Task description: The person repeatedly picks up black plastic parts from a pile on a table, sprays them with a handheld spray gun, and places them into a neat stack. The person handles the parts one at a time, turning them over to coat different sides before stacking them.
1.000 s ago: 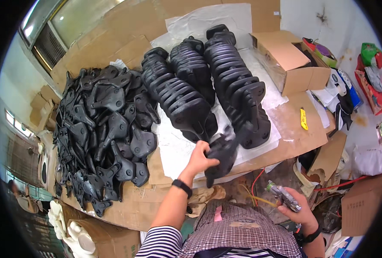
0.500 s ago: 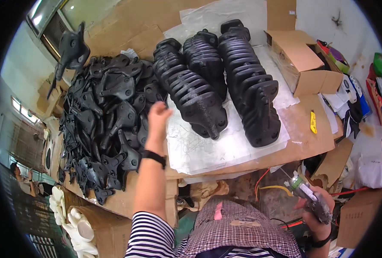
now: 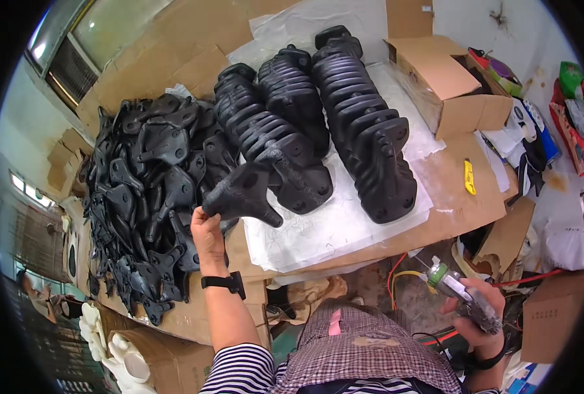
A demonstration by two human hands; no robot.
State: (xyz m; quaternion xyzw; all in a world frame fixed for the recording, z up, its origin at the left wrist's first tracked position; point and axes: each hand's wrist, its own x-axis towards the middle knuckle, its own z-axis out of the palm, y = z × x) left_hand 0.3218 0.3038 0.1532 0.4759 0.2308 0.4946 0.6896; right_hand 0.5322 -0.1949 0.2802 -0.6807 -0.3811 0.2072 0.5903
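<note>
My left hand (image 3: 208,231) pinches the end of a black moulded plastic part (image 3: 244,190) with three arms. The part is tilted over the left edge of a white sheet (image 3: 285,243), in front of the nearest end of a row of similar black parts (image 3: 259,125). Two further rows, a middle one (image 3: 295,92) and a right one (image 3: 357,105), stand on the sheet. At the lower right my right hand (image 3: 482,308) grips a silver rotary tool (image 3: 453,284) with a green band and a thin tip, held off the table's front edge.
Loose black parts (image 3: 167,151) are heaped at the table's left. An open cardboard box (image 3: 469,111) stands at the back right. A yellow utility knife (image 3: 469,177) lies on the brown cardboard table cover (image 3: 446,220). Red and yellow hoses (image 3: 397,279) run below the front edge.
A black part that was in the air above the heap at the left is gone from there. My left hand, empty before, now holds a black part. The right hand still holds the tool.
</note>
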